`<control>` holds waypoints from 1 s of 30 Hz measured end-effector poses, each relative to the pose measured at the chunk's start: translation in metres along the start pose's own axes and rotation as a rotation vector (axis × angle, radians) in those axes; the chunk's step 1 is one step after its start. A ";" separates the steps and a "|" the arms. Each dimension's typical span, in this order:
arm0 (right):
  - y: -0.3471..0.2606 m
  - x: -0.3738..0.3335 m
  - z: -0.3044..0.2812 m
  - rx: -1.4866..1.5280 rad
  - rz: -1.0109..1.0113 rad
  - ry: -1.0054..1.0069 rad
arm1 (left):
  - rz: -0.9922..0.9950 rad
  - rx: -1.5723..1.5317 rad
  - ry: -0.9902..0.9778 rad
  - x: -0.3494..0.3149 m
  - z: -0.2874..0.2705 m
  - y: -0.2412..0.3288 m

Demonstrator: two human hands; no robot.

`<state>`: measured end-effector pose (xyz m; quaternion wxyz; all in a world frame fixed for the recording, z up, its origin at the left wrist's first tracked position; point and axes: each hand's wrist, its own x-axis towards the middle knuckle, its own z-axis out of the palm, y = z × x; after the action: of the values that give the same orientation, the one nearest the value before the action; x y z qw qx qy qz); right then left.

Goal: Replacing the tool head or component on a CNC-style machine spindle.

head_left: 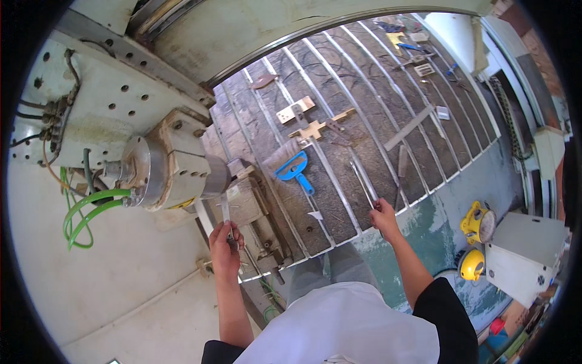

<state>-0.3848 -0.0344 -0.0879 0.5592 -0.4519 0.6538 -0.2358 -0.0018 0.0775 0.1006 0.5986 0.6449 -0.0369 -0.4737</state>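
Note:
My left hand [225, 250] is closed around a small dark and metallic piece with a flat silver strip [226, 209] rising from it, beside a machine vise [245, 197]. Its exact kind I cannot make out. My right hand [384, 219] is at the near edge of a slatted metal bed [330, 188], fingers closed on the lower end of a slim two-pronged metal tool [362, 177] that points away from me. Between the hands, farther off, lies a blue-handled brush [297, 173]. A small white scrap [316, 215] rests nearer.
A machine head [176, 164] with green hoses [91, 209] juts in at left. Brass-coloured blocks [312, 129], a flat metal bar [407, 130] and other small parts lie on the bed. At right, yellow round devices [471, 264] stand by a grey cabinet [524, 249].

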 end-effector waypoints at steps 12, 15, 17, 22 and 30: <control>-0.098 -0.052 0.148 -0.096 -0.409 -0.631 | -0.080 -0.043 -0.148 -0.013 0.029 0.007; -0.125 -0.076 0.183 0.477 0.090 -0.886 | -0.159 -0.272 -0.268 -0.010 0.062 0.002; -0.136 -0.090 0.204 0.541 0.064 -0.834 | -0.199 -0.421 -0.310 -0.003 0.077 -0.002; -0.143 -0.097 0.226 0.257 -0.758 -0.474 | -0.128 -0.700 -0.408 0.021 0.119 -0.004; -0.134 -0.120 0.261 1.012 0.227 -1.061 | -0.031 -1.011 -0.408 0.050 0.157 -0.002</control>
<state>-0.0979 0.0550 0.0148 0.9607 -0.1218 0.1499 -0.1992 -0.0778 -0.0686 0.0967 0.8078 0.1721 0.0894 -0.5566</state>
